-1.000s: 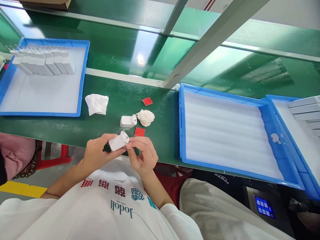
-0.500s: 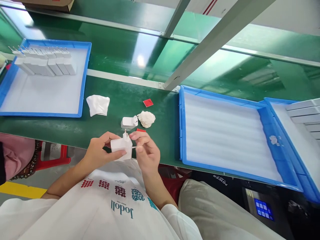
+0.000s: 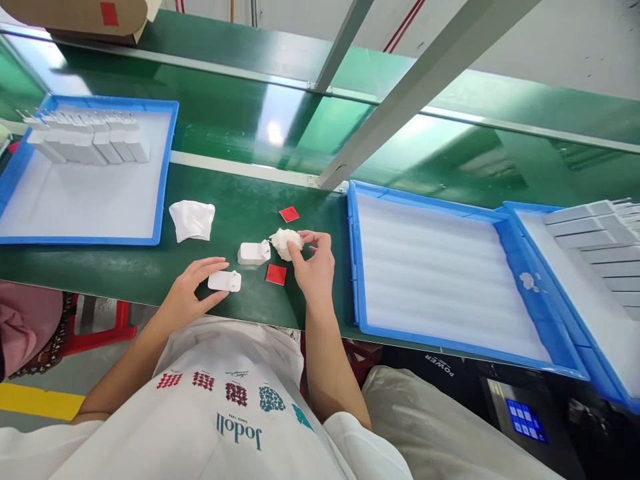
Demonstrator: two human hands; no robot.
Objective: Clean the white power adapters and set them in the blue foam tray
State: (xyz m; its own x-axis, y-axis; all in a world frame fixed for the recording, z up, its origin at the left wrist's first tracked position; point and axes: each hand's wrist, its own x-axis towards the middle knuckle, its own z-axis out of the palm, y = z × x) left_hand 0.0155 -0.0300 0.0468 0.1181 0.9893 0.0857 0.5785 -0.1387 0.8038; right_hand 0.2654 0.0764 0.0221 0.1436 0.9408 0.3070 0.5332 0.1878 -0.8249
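Observation:
My left hand [image 3: 186, 297] has its thumb and fingers around a white plug adapter [image 3: 220, 281] resting on the green table near its front edge. With my right hand [image 3: 316, 268] I grip a crumpled off-white lump [image 3: 283, 240] between thumb and fingers; its material is unclear. A second white adapter [image 3: 251, 253] lies between the two hands, its pin end beside the lump. One red square [image 3: 276, 274] is just in front of the lump, another red square [image 3: 289, 214] behind it. Farther left lies a folded white cloth-like piece [image 3: 193, 221].
At the left, a blue tray [image 3: 166, 173] holds a row of white plug adapters [image 3: 110, 143] with pins up. A white-lined blue tray [image 3: 353, 267] stands at the right, and beyond it another blue tray [image 3: 600, 353] with white adapters [image 3: 590, 230]. A slanted metal post [image 3: 395, 117] rises behind.
The adapter in my left hand has been lowered from in front of me onto the table. My right hand has left it and moved right and away from me to the crumpled lump.

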